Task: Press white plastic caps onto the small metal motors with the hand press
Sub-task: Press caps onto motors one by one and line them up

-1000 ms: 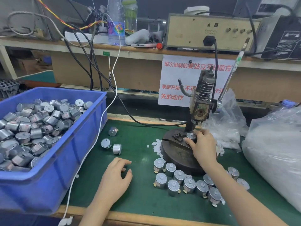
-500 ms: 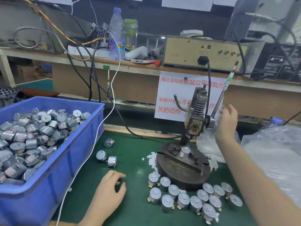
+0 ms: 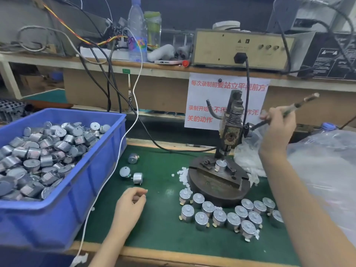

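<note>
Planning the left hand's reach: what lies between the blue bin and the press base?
Head view: three loose motors, a white cable, and white caps beside the base.

Open green mat (image 3: 163, 230) lies between the blue bin (image 3: 77, 209) and the capped motors (image 3: 219, 216).

Roughly fourteen capped motors (image 3: 219, 217), three loose motors (image 3: 137, 178), one blue bin (image 3: 63, 209), two bottles (image 3: 136, 35).

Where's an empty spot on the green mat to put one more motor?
Bare green mat lies between the left hand and the capped motors, and behind the three loose motors toward the press base. It is crowded in front of that base and by the white caps. The right hand grips the press handle.
</note>
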Tool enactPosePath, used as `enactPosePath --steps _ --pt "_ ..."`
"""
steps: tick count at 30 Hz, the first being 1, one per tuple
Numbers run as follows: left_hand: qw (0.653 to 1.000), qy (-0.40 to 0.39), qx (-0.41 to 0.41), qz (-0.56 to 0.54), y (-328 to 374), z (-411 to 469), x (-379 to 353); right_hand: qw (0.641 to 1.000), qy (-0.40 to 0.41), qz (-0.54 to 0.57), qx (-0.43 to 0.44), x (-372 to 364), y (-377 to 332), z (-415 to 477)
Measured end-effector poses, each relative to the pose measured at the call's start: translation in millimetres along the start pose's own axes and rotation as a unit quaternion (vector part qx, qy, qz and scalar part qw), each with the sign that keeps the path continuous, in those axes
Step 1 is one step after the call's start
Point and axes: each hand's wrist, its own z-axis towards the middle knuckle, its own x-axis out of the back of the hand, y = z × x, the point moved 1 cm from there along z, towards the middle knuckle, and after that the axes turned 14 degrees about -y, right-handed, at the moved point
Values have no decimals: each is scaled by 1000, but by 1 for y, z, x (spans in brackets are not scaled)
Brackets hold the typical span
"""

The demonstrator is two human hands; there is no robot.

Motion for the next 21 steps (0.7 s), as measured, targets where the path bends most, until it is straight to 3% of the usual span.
enactPosePath --steps 4,8,11,13,15,18,21 --pt "1000 -3 6 -10 0 0 -1 999 -51 -5 16 9 0 -12" --pt "1000 2 8 -16 -2 0 -1 999 -25 -29 28 8 9 -16" --pt "1000 0 7 -15 -2 0 -1 992 33 -107 -63 13 38 -30" --pt "1000 -3 7 -14 -1 0 -1 960 -6 -200 -195 17 66 -40" --pt "1000 -4 8 -16 -1 0 -1 915 -106 -282 -269 15 92 -55" --pt "1000 0 8 -19 0 0 -1 870 -195 -377 -249 6 110 -67" --pt "1000 2 12 -22 1 0 -1 827 -233 -471 -200 -2 116 -68"
